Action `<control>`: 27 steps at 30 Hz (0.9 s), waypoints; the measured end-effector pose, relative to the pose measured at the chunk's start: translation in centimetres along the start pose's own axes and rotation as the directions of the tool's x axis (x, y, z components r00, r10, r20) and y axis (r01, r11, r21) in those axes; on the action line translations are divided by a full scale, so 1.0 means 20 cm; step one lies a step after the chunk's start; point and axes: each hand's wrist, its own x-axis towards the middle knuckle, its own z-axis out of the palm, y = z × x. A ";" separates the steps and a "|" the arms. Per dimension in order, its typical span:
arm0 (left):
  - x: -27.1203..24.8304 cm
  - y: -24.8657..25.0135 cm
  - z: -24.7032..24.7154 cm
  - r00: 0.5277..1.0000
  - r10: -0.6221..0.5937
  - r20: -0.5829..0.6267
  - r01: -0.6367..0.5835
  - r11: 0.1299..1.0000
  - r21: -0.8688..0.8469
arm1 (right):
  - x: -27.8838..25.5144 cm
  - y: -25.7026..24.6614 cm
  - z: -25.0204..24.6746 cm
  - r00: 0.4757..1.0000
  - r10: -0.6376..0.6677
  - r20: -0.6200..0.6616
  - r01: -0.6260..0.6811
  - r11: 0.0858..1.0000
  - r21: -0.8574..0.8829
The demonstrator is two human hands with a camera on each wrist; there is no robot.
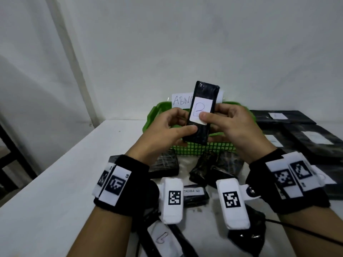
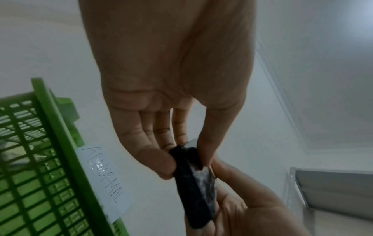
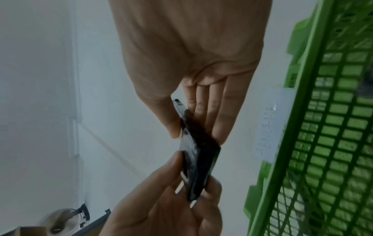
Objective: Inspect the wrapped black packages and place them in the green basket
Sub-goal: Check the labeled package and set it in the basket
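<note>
Both hands hold one wrapped black package (image 1: 202,101) upright above the green basket (image 1: 204,148). It carries a white label marked "B". My left hand (image 1: 170,127) pinches its lower left edge with thumb in front, fingers behind. My right hand (image 1: 224,123) pinches the right side, thumb on the label. In the left wrist view the package (image 2: 193,180) shows edge-on between my left hand (image 2: 181,156) fingers and thumb. In the right wrist view the package (image 3: 198,159) sits between thumb and fingers of my right hand (image 3: 193,127).
The basket (image 2: 50,143) bears a paper tag reading "ABNORMAL" (image 2: 101,174). Several more black packages (image 1: 165,164) lie on the white table (image 1: 55,182) in front of the basket, and larger flat ones (image 1: 315,138) are stacked at the right. A wall stands close behind.
</note>
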 end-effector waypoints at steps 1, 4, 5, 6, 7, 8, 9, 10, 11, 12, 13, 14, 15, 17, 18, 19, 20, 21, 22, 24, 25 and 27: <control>0.01 0.01 0.01 1.000 0.014 0.003 -0.014 1.000 0.014 | 0.00 -0.01 -0.01 1.000 -0.010 -0.013 0.009 1.000 -0.017; 0.03 0.04 0.04 0.997 0.082 -0.005 -0.081 0.994 0.069 | -0.01 -0.03 -0.02 0.995 -0.064 -0.075 0.059 0.996 -0.063; 0.03 0.05 0.04 0.994 0.112 -0.006 -0.111 0.989 0.099 | -0.01 -0.04 -0.02 0.994 -0.071 -0.078 0.066 0.996 -0.060; 0.04 0.05 0.05 0.990 0.140 -0.003 -0.139 0.981 0.134 | -0.02 -0.06 -0.03 0.995 -0.073 -0.065 0.070 0.996 -0.058; 0.04 0.06 0.07 0.987 0.158 0.003 -0.156 0.974 0.162 | -0.03 -0.07 -0.03 0.996 -0.074 -0.044 0.071 0.996 -0.061; 0.05 0.07 0.08 0.987 0.163 0.012 -0.163 0.969 0.185 | -0.03 -0.07 -0.04 0.997 -0.077 -0.031 0.075 0.995 -0.067; 0.05 0.07 0.09 0.987 0.161 0.022 -0.162 0.965 0.205 | -0.02 -0.08 -0.04 0.996 -0.081 -0.027 0.079 0.994 -0.070; 0.05 0.08 0.10 0.987 0.157 0.040 -0.162 0.962 0.220 | -0.02 -0.08 -0.05 0.996 -0.084 -0.030 0.081 0.994 -0.070; 0.06 0.08 0.12 0.986 0.152 0.070 -0.164 0.960 0.226 | -0.02 -0.08 -0.06 0.996 -0.086 -0.037 0.083 0.994 -0.071; 0.06 0.08 0.13 0.983 0.147 0.109 -0.168 0.962 0.217 | -0.02 -0.07 -0.07 0.995 -0.090 -0.048 0.086 0.993 -0.077; 0.07 0.09 0.15 0.978 0.142 0.150 -0.170 0.965 0.199 | -0.02 -0.06 -0.09 0.992 -0.102 -0.069 0.094 0.990 -0.100; 0.06 0.09 0.16 0.973 0.140 0.184 -0.173 0.969 0.179 | -0.02 -0.06 -0.10 0.989 -0.120 -0.091 0.107 0.985 -0.134; 0.06 0.09 0.17 0.968 0.141 0.207 -0.177 0.971 0.163 | -0.02 -0.06 -0.11 0.985 -0.137 -0.108 0.118 0.978 -0.171; 0.06 0.08 0.18 0.962 0.156 0.223 -0.191 0.971 0.147 | -0.02 -0.05 -0.11 0.978 -0.161 -0.135 0.130 0.968 -0.215; 0.06 0.06 0.19 0.963 0.154 0.223 -0.188 0.972 0.139 | -0.02 -0.05 -0.11 0.975 -0.171 -0.145 0.135 0.964 -0.227; 0.06 0.06 0.19 0.966 0.144 0.214 -0.174 0.977 0.125 | -0.02 -0.05 -0.11 0.973 -0.172 -0.154 0.134 0.964 -0.231; 0.06 0.05 0.19 0.973 0.123 0.194 -0.147 0.983 0.111 | -0.02 -0.04 -0.11 0.973 -0.164 -0.160 0.125 0.966 -0.227; 0.06 0.05 0.19 0.981 0.097 0.169 -0.113 0.989 0.092 | -0.01 -0.04 -0.11 0.976 -0.151 -0.155 0.116 0.970 -0.215; 0.07 0.05 0.19 0.987 0.072 0.143 -0.083 0.994 0.071 | -0.01 -0.03 -0.11 0.980 -0.138 -0.145 0.107 0.973 -0.204; 0.08 0.04 0.19 0.993 0.062 0.096 -0.067 0.997 0.047 | -0.01 -0.03 -0.10 0.984 -0.127 -0.121 0.102 0.977 -0.190; 0.09 0.04 0.19 0.995 0.079 0.062 -0.084 0.994 0.068 | -0.01 -0.03 -0.10 0.987 -0.127 -0.103 0.106 0.977 -0.187; 0.10 0.01 0.19 0.989 0.140 -0.036 -0.133 0.979 0.154 | -0.02 -0.03 -0.10 0.992 -0.121 -0.042 0.111 0.975 -0.194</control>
